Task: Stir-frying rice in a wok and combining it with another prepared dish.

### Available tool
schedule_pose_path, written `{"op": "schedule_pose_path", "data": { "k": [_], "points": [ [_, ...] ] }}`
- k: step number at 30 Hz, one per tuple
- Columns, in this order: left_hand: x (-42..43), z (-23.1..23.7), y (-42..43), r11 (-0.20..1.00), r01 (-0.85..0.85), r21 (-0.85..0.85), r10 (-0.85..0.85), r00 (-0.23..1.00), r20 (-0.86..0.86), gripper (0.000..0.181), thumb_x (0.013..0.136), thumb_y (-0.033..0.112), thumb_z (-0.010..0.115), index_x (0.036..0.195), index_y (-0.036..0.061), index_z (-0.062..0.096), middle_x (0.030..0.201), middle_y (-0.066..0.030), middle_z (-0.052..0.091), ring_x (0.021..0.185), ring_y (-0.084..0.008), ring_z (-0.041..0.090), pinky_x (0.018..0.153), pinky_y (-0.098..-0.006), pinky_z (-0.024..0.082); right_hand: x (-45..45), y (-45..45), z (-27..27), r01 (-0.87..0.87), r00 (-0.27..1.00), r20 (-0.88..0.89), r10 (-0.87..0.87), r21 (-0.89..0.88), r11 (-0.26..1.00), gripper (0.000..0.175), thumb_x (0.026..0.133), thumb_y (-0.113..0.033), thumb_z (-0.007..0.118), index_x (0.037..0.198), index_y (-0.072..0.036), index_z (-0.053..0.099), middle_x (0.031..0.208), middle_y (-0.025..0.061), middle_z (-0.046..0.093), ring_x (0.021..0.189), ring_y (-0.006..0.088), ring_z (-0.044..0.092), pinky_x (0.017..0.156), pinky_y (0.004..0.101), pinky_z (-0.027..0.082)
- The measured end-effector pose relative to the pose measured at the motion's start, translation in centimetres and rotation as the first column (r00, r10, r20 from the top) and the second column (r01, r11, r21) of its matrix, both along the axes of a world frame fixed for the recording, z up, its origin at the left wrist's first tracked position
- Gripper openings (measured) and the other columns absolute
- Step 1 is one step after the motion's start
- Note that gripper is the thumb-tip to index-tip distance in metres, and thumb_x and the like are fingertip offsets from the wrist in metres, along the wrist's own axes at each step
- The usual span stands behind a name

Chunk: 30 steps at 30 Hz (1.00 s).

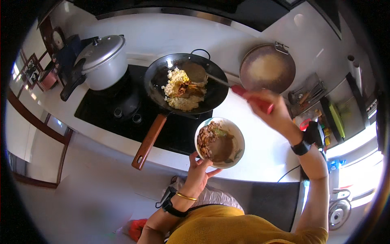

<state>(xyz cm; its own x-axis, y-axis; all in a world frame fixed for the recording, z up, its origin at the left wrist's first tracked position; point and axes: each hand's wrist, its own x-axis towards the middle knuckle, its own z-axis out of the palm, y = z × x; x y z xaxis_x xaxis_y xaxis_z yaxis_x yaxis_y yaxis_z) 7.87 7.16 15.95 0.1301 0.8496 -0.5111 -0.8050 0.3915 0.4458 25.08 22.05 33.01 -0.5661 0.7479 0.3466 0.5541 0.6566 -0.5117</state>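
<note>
My left hand (198, 174) grips the near rim of a ceramic bowl (239, 143), tilted in front of the stove. Brown chopped food (207, 137) and some sauce sit in the bowl, the pieces gathered at its left side. Blurred by motion, my right hand (271, 109) is closed around the red handle of a metal spatula (219, 80). The spatula's blade rests inside a black wok (155, 91), among white and yellow crumbly food (176, 79) with a darker brown clump on it. The wok's wooden handle (149, 141) points toward me.
A lidded pressure cooker (106, 70) stands left of the wok on the black glass cooktop (100, 106). A round brown pan (268, 67) leans against the wall at right. Utensils in a wire rack (306, 91) and a green item (336, 120) are farther right on the counter.
</note>
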Motion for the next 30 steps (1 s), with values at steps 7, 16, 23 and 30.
{"op": "schedule_pose_path", "data": {
  "k": [7, 16, 23, 30],
  "points": [
    [0.2, -0.9, 0.6, 0.997, 0.018, 0.071, -0.014, 0.999, -0.051, 0.044, 0.081, -0.004, 0.050, 0.114, 0.0162, 0.030, 0.114, -0.0109, 0.047, 0.100, -0.0193, 0.055, 0.080, -0.0515, 0.055, 7.7, -5.4, 4.7, 0.269, 0.792, -0.475, -0.383, -0.291, 0.918, 0.023, 0.089, -0.013, 0.052, 0.104, 0.002, 0.058, 0.089, 0.0133, 0.065, 0.077, 0.0175, 0.063, 0.072, 0.0273, 0.051],
    [0.3, -7.0, 2.2, 0.952, 0.160, 0.259, -0.168, 0.986, 0.008, 0.060, 0.080, -0.002, 0.050, 0.128, 0.0134, 0.016, 0.123, -0.0152, 0.033, 0.112, -0.0260, 0.045, 0.085, -0.0478, 0.053, 2.7, -23.1, 1.6, 0.526, 0.848, -0.042, -0.528, 0.191, 0.829, 0.019, 0.067, -0.010, 0.060, 0.083, 0.001, 0.064, 0.070, 0.0127, 0.062, 0.062, 0.0198, 0.061, 0.061, 0.0257, 0.048],
    [1.0, -10.3, 3.3, 0.917, 0.170, 0.360, -0.199, 0.979, 0.046, 0.064, 0.081, -0.001, 0.050, 0.129, 0.0162, 0.011, 0.120, -0.0144, 0.036, 0.110, -0.0242, 0.048, 0.085, -0.0470, 0.054, -2.4, -25.4, -2.7, 0.405, 0.823, 0.231, -0.519, 0.402, 0.821, 0.022, 0.066, -0.012, 0.069, 0.087, -0.012, 0.066, 0.072, 0.0071, 0.064, 0.056, 0.0184, 0.062, 0.051, 0.0288, 0.051],
    [0.1, -10.4, 4.4, 0.918, 0.210, 0.338, -0.245, 0.968, 0.064, 0.065, 0.080, -0.001, 0.050, 0.130, 0.0152, 0.012, 0.119, -0.0153, 0.037, 0.112, -0.0247, 0.047, 0.083, -0.0457, 0.055, -4.1, -24.6, -3.7, 0.276, 0.824, 0.412, -0.390, 0.309, 0.910, 0.028, 0.067, -0.008, 0.070, 0.094, -0.014, 0.066, 0.087, 0.0073, 0.061, 0.065, 0.0199, 0.064, 0.053, 0.0296, 0.052]
  ]
}}
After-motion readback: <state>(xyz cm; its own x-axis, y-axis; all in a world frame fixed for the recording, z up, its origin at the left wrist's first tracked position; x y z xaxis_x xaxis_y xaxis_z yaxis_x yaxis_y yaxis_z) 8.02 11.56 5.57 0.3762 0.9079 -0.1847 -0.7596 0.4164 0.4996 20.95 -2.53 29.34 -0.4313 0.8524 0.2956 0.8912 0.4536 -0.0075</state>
